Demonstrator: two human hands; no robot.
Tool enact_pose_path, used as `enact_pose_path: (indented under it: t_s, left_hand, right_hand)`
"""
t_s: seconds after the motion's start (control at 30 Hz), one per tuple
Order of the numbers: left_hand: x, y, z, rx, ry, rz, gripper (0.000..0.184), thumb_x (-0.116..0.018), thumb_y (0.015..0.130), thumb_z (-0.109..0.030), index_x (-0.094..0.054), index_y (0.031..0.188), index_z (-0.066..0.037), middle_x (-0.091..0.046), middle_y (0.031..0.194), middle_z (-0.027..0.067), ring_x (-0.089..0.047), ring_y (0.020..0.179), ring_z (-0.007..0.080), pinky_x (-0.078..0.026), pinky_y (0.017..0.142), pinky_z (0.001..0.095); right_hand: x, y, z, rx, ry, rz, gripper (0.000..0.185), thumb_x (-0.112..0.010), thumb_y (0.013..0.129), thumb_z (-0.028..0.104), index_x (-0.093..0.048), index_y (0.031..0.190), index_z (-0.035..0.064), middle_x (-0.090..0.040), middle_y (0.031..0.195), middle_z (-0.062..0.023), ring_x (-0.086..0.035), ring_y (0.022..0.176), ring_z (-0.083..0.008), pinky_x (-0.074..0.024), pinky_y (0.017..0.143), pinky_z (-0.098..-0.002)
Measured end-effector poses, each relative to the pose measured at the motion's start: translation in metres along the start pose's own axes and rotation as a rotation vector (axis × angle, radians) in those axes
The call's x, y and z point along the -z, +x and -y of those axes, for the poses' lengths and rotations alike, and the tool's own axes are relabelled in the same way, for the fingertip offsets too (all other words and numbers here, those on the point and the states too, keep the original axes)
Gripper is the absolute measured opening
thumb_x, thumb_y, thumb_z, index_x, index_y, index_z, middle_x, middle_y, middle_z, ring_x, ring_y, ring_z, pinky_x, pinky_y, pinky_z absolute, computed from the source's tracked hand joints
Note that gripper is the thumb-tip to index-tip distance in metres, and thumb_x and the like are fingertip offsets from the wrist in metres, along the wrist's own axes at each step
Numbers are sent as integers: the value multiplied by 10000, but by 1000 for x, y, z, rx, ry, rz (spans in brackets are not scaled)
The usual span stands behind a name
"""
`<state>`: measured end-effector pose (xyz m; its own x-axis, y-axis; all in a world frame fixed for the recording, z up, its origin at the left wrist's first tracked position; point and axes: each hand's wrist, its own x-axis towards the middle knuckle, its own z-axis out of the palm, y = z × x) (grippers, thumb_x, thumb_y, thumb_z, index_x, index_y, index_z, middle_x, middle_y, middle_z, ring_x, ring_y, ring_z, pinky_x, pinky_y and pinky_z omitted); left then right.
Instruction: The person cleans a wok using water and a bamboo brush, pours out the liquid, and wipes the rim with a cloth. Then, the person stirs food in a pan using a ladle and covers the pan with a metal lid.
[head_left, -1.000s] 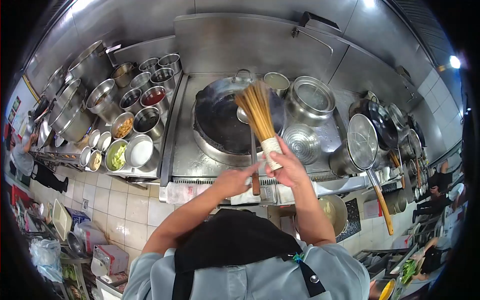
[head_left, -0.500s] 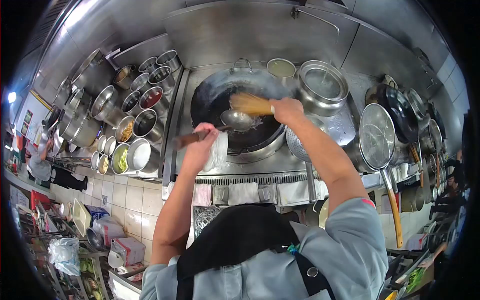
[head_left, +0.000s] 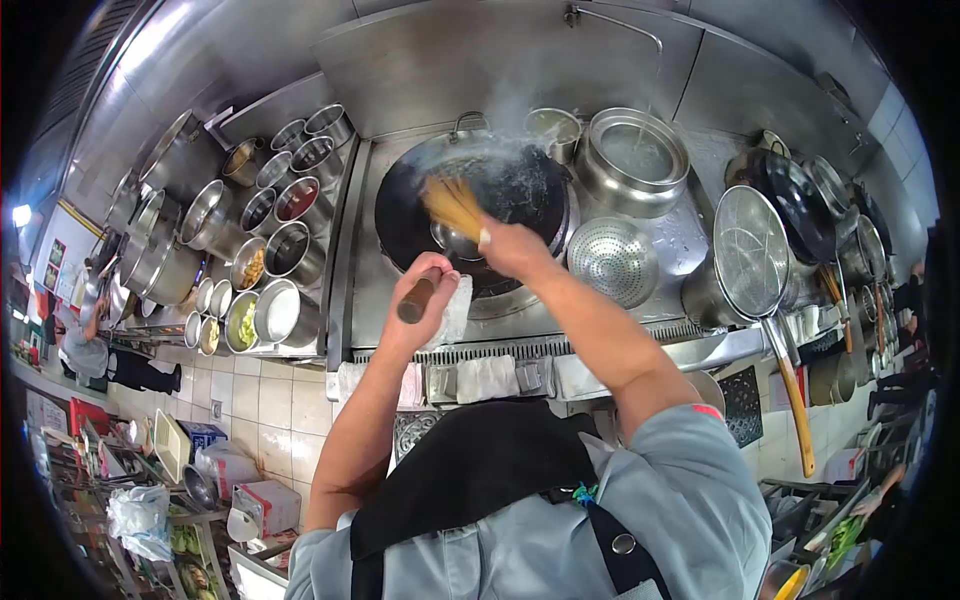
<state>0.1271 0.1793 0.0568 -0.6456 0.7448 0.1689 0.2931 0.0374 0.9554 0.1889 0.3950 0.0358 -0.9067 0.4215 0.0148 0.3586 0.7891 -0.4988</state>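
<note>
My left hand is closed round the wooden handle of a ladle, with a white cloth hanging beside the fingers. The ladle's bowl is inside the large black wok, partly hidden by my right hand. My right hand grips a bundled bamboo brush, its bristles pointing into the wok to the left and away from me. Steam rises at the wok's far side.
Right of the wok stand a perforated strainer and a steel pot of water. Sauce containers fill the left side. A mesh skimmer lies at the right. A person stands far left.
The brush went from raised above the wok to down inside it. My left hand, earlier by the ladle handle, took hold of it with a cloth. Steam has appeared.
</note>
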Motion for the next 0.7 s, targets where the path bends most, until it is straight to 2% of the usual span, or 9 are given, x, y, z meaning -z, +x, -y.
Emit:
enact_pose_path:
  t_s: [0.07, 0.23, 0.33, 0.37, 0.4, 0.47, 0.57, 0.63, 0.7]
  left_hand:
    - [-14, -10, 4, -262, -5, 7, 151, -704, 923, -59, -580, 1006, -80, -561, 881, -17, -538, 824, 93, -440, 752, 250]
    - [-44, -46, -21, -95, 854, 312, 367, -777, 724, -1, -580, 997, -146, -685, 941, 126, -679, 929, 413, -549, 740, 494]
    - [-17, -48, 6, -292, 610, 179, 230, -750, 845, -208, -612, 1018, -148, -700, 888, 101, -720, 849, 340, -551, 742, 433]
    - [-6, -35, 56, -361, 252, -72, 229, -675, 965, -341, -634, 1064, -139, -684, 891, 62, -691, 823, 226, -536, 732, 367]
    - [16, -35, 50, -103, 199, -332, 288, -600, 1045, -386, -649, 1086, -106, -669, 959, 30, -628, 880, 138, -509, 767, 299]
    - [74, -33, 63, 152, -818, -693, 326, -615, 1025, -438, -679, 1093, -126, -702, 927, 13, -650, 771, 126, -551, 740, 320]
    - [173, -81, 145, 428, -1544, -585, 322, -472, 1037, -393, -698, 1031, -164, -720, 881, 23, -700, 734, 162, -607, 600, 296]
    - [179, -110, 164, 591, -1559, -801, 353, -448, 1033, -392, -699, 1010, -144, -712, 858, 27, -696, 715, 182, -609, 542, 290]
    - [177, -125, 193, 633, -1664, -782, 339, -471, 1025, -379, -700, 1019, -129, -707, 847, 38, -694, 709, 185, -599, 553, 288]
  right_hand:
    - [-24, 5, -8, -99, 83, 174, 362, -572, 943, 198, -622, 1253, 19, -749, 1029, -245, -753, 948, -349, -601, 784, -495]
    - [37, -13, -31, -295, 42, 510, 528, -685, 908, 237, -571, 1416, 149, -712, 1134, -176, -730, 879, -276, -631, 637, -384]
    - [98, -25, -24, -191, -179, 542, 628, -714, 903, 283, -533, 1499, 205, -701, 1099, -130, -694, 840, -241, -618, 624, -346]
    - [111, -23, -22, -217, -180, 485, 539, -722, 901, 281, -589, 1405, 142, -720, 1109, -135, -702, 822, -267, -616, 635, -373]
    - [119, -22, -19, -245, -176, 430, 465, -729, 900, 279, -645, 1311, 79, -739, 1118, -139, -711, 803, -294, -614, 646, -400]
    - [129, -38, -14, -114, -93, 170, 512, -726, 918, 308, -620, 1380, 116, -743, 1122, -135, -716, 815, -273, -611, 654, -395]
    - [117, -57, 14, -124, 291, -12, 596, -717, 936, 332, -552, 1485, 169, -741, 1131, -132, -719, 849, -240, -607, 657, -379]
    - [75, -51, 17, -64, 587, -86, 693, -714, 945, 345, -452, 1576, 227, -727, 1162, -124, -699, 799, -198, -599, 640, -352]
    - [50, -43, 13, -94, 507, 237, 671, -716, 929, 357, -495, 1542, 196, -710, 1159, -108, -657, 709, -181, -572, 583, -327]
